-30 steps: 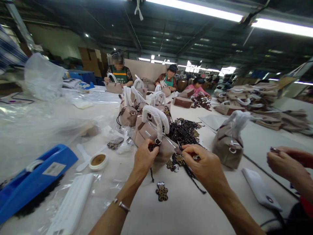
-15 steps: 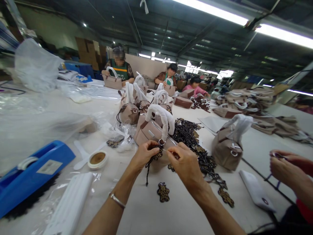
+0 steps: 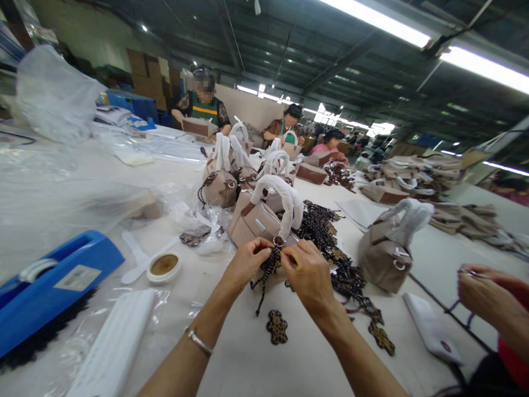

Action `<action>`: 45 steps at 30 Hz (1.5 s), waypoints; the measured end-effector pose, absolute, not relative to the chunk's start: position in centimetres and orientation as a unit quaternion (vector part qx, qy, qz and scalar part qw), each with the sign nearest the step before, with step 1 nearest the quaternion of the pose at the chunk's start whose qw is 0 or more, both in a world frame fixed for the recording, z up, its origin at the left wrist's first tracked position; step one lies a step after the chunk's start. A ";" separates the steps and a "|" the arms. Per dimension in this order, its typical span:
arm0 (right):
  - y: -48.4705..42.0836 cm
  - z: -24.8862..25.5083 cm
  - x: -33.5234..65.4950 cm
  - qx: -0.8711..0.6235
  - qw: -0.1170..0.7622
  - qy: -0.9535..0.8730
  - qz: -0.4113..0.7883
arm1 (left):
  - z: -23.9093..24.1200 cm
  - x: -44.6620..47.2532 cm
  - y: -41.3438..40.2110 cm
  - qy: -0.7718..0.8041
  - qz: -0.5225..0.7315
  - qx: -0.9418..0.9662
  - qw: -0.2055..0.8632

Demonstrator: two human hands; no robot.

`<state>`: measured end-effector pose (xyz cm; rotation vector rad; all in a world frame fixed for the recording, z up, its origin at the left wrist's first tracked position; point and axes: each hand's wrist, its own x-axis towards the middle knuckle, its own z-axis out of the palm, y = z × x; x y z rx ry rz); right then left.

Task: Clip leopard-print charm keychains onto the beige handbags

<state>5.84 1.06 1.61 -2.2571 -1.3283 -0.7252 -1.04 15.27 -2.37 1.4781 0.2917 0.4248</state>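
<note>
A beige handbag [image 3: 252, 223] with white-wrapped handles stands tilted in front of me. A metal ring [image 3: 279, 241] sits at its near end. My left hand [image 3: 250, 264] pinches the dark cord of a leopard-print charm [image 3: 270, 266] just below this ring, and a loose cord end hangs down. Close against it, my right hand [image 3: 308, 270] has thumb and forefinger pressed together at the same cord; its fingertips partly hide what they grip. Another leopard-print charm [image 3: 276, 327], bear-shaped, lies flat on the table between my forearms.
Beyond my right hand lies a pile of corded charms [image 3: 318, 226]. Another handbag [image 3: 386, 253] and a white phone-like device [image 3: 432, 328] are at right, near a co-worker's hands [image 3: 491, 295]. At left are a blue tape dispenser [image 3: 82, 275], a tape roll [image 3: 164, 268] and plastic film.
My hands have drawn closer together at the ring, and the pale strand between them no longer shows. The hanging cord end has shifted right. Across the table, a co-worker's bag has turned and lowered.
</note>
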 end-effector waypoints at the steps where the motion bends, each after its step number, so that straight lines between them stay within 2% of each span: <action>1: 1.0 1.6 5.9 -0.813 0.208 -0.477 -0.260 | -2.4 -1.0 15.3 0.133 0.196 0.674 0.700; 13: 0.9 2.1 6.2 -0.819 0.203 -0.494 -0.207 | -0.9 -1.7 14.6 0.109 0.255 0.771 0.573; 21: 0.4 1.8 6.3 -0.811 0.248 -0.500 -0.178 | -1.8 -1.3 14.8 0.112 0.233 0.752 0.606; 28: 0.3 1.4 6.5 -0.783 0.295 -0.527 -0.150 | -2.6 -1.2 15.2 0.083 0.176 0.664 0.722; 33: 0.2 1.4 6.5 -0.786 0.304 -0.520 -0.139 | -2.4 -1.3 15.1 0.087 0.173 0.655 0.730; 40: 0.3 1.3 6.6 -0.800 0.320 -0.487 -0.144 | -1.3 -1.7 14.1 0.119 0.237 0.752 0.603; 45: 0.0 1.6 6.8 -0.801 0.342 -0.474 -0.129 | -0.9 -2.2 12.9 0.141 0.260 0.775 0.558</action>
